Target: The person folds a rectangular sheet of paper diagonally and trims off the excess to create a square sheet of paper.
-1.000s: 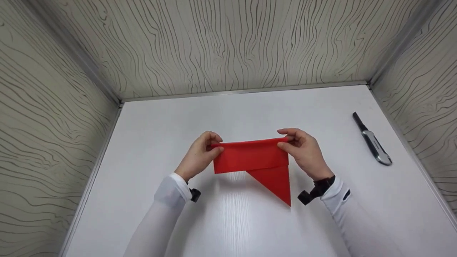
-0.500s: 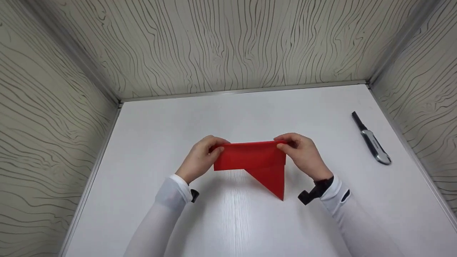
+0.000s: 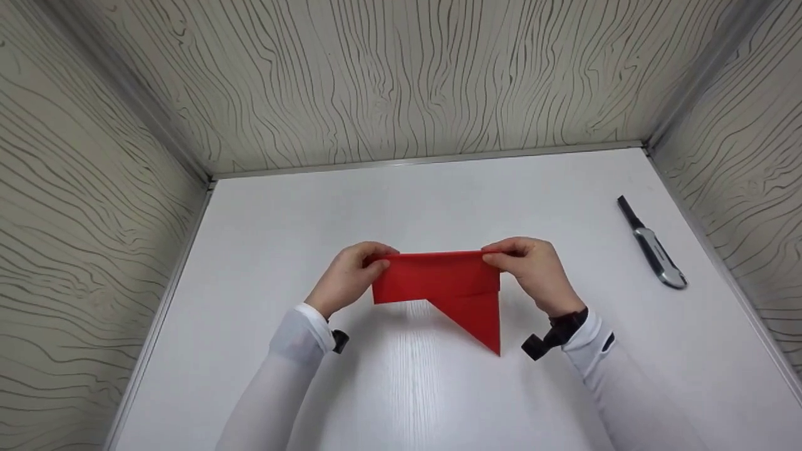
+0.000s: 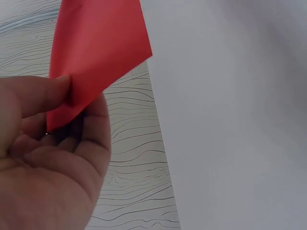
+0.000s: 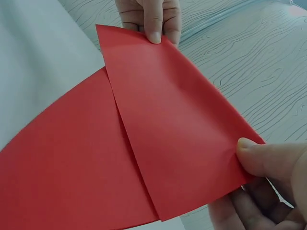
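Red paper point(image 3: 438, 274), pinched by left hand point(image 3: 346, 279) and right hand point(image 3: 537, 275), hangs over a white table point(image 3: 401, 207) inside wood-patterned walls point(image 3: 388, 75).

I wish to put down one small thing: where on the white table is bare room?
The white table is bare behind the red paper, up to the back wall; also left of the left hand, to the table's edge, and between the right hand and the black-and-grey tool. Crowded: the middle, where both hands hold the paper.
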Demonstrator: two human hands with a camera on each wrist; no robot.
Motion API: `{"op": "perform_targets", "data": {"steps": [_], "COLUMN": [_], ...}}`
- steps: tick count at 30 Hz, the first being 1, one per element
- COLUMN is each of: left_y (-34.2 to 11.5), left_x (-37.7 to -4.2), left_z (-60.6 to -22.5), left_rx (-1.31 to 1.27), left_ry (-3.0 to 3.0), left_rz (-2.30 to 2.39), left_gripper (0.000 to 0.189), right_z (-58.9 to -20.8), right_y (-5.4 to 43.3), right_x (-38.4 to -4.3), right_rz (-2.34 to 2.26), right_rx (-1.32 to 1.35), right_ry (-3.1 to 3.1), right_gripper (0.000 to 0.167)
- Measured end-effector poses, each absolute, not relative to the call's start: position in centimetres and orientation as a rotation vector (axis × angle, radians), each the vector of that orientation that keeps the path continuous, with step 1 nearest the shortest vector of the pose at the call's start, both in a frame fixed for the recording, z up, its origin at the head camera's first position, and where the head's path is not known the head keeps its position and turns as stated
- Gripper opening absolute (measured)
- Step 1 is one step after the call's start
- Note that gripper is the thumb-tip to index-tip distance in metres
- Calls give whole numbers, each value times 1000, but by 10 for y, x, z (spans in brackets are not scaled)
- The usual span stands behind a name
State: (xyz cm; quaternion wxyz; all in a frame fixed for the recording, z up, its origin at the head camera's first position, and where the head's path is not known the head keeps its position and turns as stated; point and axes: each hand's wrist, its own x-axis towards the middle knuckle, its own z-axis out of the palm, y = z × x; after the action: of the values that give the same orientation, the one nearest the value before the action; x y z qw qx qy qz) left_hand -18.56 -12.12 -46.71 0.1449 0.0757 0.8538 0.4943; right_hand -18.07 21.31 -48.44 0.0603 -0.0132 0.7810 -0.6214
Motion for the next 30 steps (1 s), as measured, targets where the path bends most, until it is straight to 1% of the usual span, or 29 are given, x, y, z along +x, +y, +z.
{"op": "perform_targets", "data": {"steps": [5,12,23,30], "left_y": [-122,-116,-85,-67], "left_x": [-190,-194,-198,-199], "left_z": [-467,-461,-449,-446], "left_rx": [239,312,528,589], "left_ry": [2486,2608,2841,2896], "left_rz": [1340,1136,758,670], "left_gripper": [19,17,16,12], "right_z": [-486,-486,-483,-484], "right_y": [209,202,187,181], "right_x": [-180,-177,-178,-177], "right_rz": [-1902,-1926,-1943,-1946], "right_rx": [-47,-61,-89,-91], "right_ry": [2403,2433,2435,2450], "right_gripper": [17,17,16,15]}}
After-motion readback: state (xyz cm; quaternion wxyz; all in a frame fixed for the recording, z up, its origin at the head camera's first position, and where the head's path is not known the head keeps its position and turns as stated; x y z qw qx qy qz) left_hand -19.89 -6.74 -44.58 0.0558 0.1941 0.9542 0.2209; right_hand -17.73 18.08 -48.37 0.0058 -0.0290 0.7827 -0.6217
